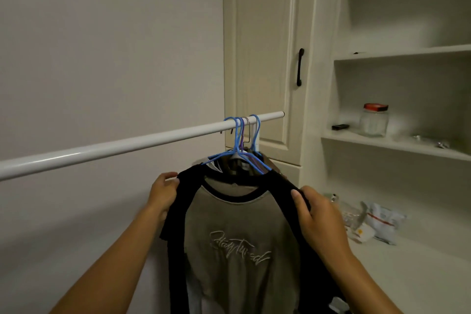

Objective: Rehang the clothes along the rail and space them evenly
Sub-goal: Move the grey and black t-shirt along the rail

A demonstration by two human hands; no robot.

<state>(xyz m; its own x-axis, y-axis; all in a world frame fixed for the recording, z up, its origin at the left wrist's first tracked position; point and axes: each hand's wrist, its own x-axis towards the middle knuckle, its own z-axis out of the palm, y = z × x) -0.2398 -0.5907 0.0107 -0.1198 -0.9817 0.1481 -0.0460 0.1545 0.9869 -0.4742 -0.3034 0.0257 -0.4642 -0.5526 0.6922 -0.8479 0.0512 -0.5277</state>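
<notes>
Both hands' grip pinching shirt (242,237) shoulders; hangers (242,135) bunched, rail (114,146) leftward bare.

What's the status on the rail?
Left hand and right hand each grip a shoulder of the shirt. Hangers bunched at rail end. Nothing blocking.

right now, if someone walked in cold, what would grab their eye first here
Front and centre, a grey-brown shirt with black sleeves hangs facing the camera, the left hand and right hand each gripping a shoulder. Above it, blue hangers bunch together near the far end of the white rail, which runs bare toward the near left. A red-lidded glass jar stands on the shelf at right.
</notes>
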